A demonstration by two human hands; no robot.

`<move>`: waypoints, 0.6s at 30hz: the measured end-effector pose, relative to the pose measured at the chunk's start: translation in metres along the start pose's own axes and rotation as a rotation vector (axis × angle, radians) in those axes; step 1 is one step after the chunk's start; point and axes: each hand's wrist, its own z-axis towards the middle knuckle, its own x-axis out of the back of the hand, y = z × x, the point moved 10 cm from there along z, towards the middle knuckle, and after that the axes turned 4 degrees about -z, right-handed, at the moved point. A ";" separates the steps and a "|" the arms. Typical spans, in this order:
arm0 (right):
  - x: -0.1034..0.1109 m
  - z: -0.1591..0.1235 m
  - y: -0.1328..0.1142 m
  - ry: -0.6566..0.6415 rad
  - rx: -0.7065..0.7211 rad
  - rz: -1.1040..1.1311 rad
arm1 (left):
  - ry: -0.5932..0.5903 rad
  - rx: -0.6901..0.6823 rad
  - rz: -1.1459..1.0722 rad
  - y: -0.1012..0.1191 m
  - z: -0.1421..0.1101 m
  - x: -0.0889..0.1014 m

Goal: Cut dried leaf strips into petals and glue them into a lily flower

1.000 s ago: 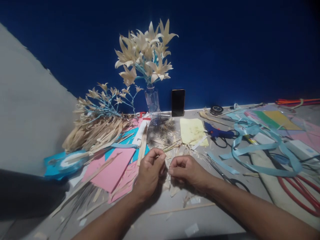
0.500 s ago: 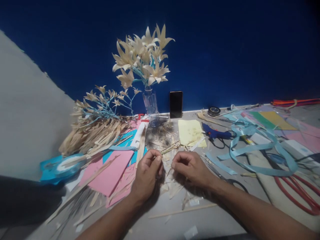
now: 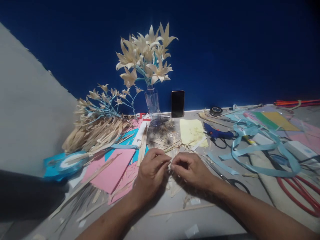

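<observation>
My left hand [image 3: 153, 171] and my right hand [image 3: 192, 169] meet over the middle of the table, thumbs and fingers pinched with the fingertips nearly touching. A small pale bit shows between them, too small to name. Under and behind the fingers lie dry, straw-coloured husk scraps [image 3: 175, 145]. A pair of scissors [image 3: 222, 176] with dark handles lies just right of my right hand, partly hidden by the wrist. Pink paper [image 3: 115, 170] is left of my left hand.
A clear bottle [image 3: 152, 103] holds large cream flowers [image 3: 147, 53] against the blue wall. Smaller flowers [image 3: 105, 100] and a husk bundle [image 3: 92, 136] lie left. A phone [image 3: 177, 104] stands upright. Rightward are a blue glue gun [image 3: 218, 132], yellow paper [image 3: 192, 131] and light-blue ribbon [image 3: 270, 171].
My left hand has moved right, closing the gap between the fingertips. My right hand stays nearly in place, still pinched. The whole view has shifted slightly.
</observation>
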 end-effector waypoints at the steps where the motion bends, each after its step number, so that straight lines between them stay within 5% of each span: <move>1: 0.000 0.000 -0.001 -0.009 -0.004 0.017 | -0.008 0.069 -0.045 -0.005 0.001 -0.001; 11: -0.007 -0.001 0.028 -0.079 -0.312 0.333 | -0.047 0.443 -0.464 -0.034 -0.004 -0.017; 18: -0.005 -0.001 0.026 -0.048 -0.290 0.229 | -0.115 0.688 -0.739 -0.045 -0.016 -0.041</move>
